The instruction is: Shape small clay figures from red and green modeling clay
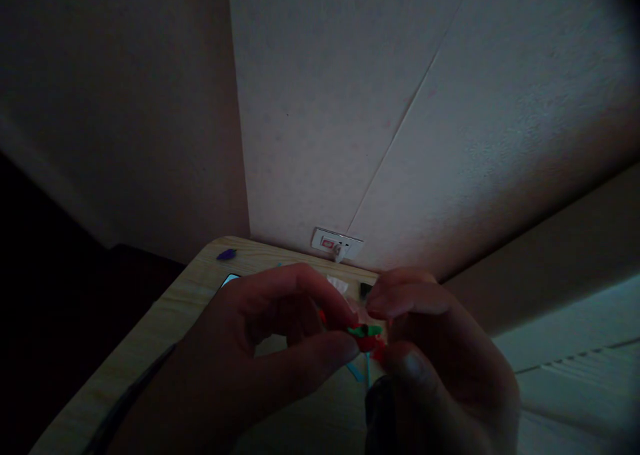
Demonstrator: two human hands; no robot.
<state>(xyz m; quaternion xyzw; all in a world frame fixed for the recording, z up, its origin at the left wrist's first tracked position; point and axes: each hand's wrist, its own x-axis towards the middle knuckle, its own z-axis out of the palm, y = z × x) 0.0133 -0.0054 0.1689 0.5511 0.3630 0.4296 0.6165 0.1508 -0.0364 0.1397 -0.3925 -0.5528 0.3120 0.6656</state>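
Note:
Between the thumb and forefinger of my left hand (280, 348) is a small red and green piece (367, 334) with a dark spot in its middle. Its material is too dim to name. My right hand (445, 348) is curled close by on the right, thumb and fingertips apart around the piece's right end. Whether they touch its red edge is hard to see. Below the hands, a thin light-blue strip (355, 372) shows over the table.
The pale wooden table (200, 295) stands in a wall corner. A purple object (227, 254) lies near its far left corner, and a lit screen edge (231, 278) shows behind my left hand. A wall socket (337, 243) with a plug, a whitish scrap (338, 284) and a dark object (365, 290) are behind.

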